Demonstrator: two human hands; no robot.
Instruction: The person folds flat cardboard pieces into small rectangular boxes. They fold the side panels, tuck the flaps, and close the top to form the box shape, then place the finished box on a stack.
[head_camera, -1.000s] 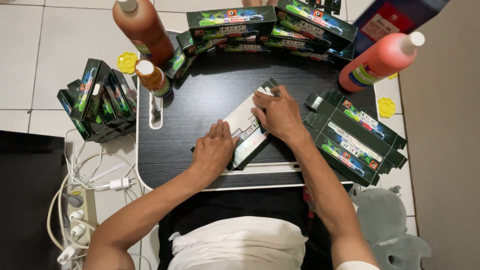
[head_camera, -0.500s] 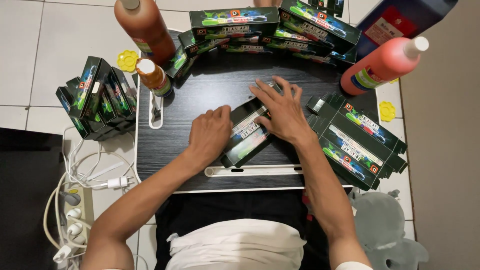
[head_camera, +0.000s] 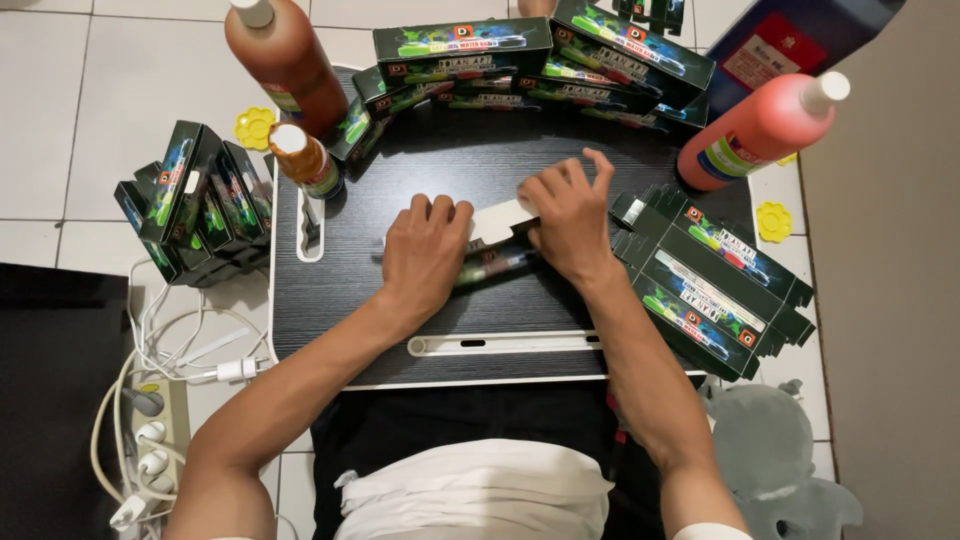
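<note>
A small black lap table (head_camera: 400, 190) sits over my legs. In its middle lies a dark printed carton (head_camera: 495, 262) with its white inner flap (head_camera: 497, 220) turned up. My left hand (head_camera: 425, 250) presses down on the carton's left end, knuckles up. My right hand (head_camera: 568, 215) grips the right end, fingers curled over the white flap. A stack of flat unfolded cartons (head_camera: 715, 280) lies just right of my right hand.
Folded cartons line the table's far edge (head_camera: 465, 45) and stand in a group on the floor at left (head_camera: 195, 205). A small brown bottle (head_camera: 305, 160), a big brown bottle (head_camera: 285, 60) and a pink bottle (head_camera: 760, 130) stand around. Cables and a power strip (head_camera: 150, 430) lie lower left.
The flat carton has been folded up into a narrow box. Both hands moved closer together over it, and the white flap now stands up between them.
</note>
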